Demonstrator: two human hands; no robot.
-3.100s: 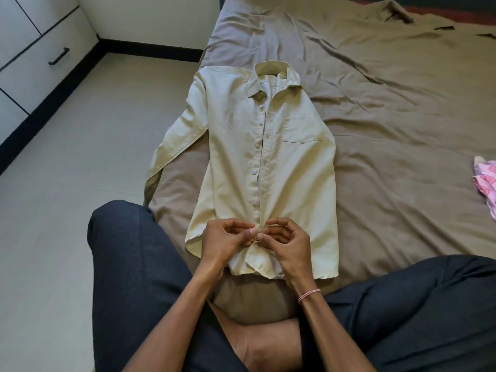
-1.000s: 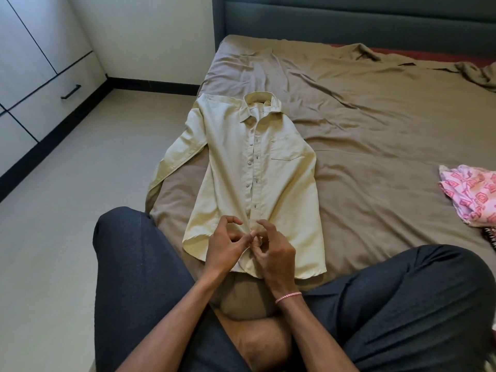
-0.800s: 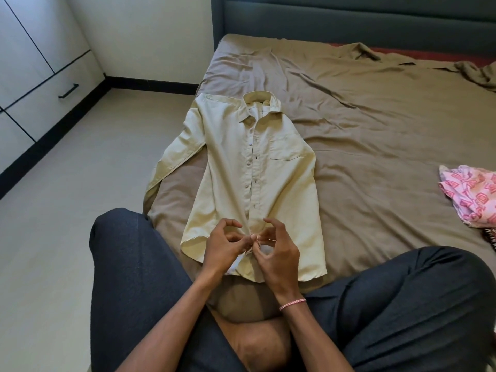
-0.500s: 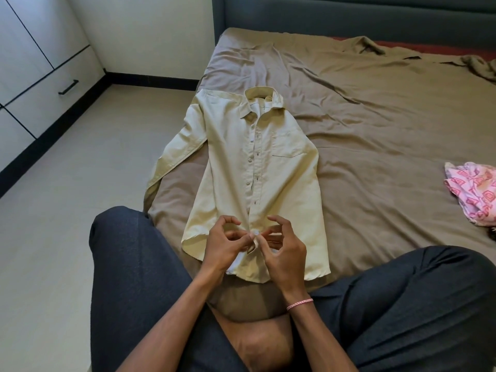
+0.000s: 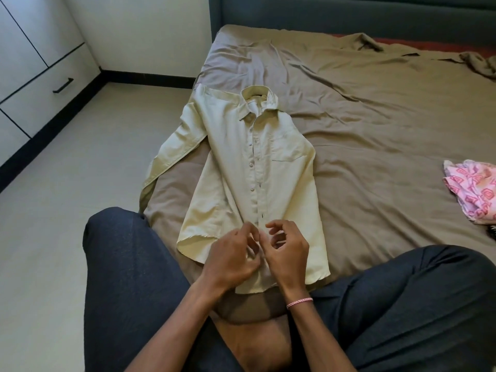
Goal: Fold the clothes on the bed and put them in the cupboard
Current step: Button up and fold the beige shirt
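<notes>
Both loose: my left hand (image 5: 230, 257) and right hand (image 5: 288, 255) hover over the shirt (image 5: 241, 162) hem, fingers slackly curled, holding nothing. It lies face up on the bed (image 5: 375, 116), one sleeve (image 5: 174, 151) draping over the edge.

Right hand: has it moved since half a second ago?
Yes. The right hand has drawn right of the shirt's placket, parting from the left hand; their fingertips no longer meet.

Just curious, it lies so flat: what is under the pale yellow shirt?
The shirt lies on the brown bedsheet, visible around it. Anything else beneath is hidden by the cloth, the left hand and the right hand.
</notes>
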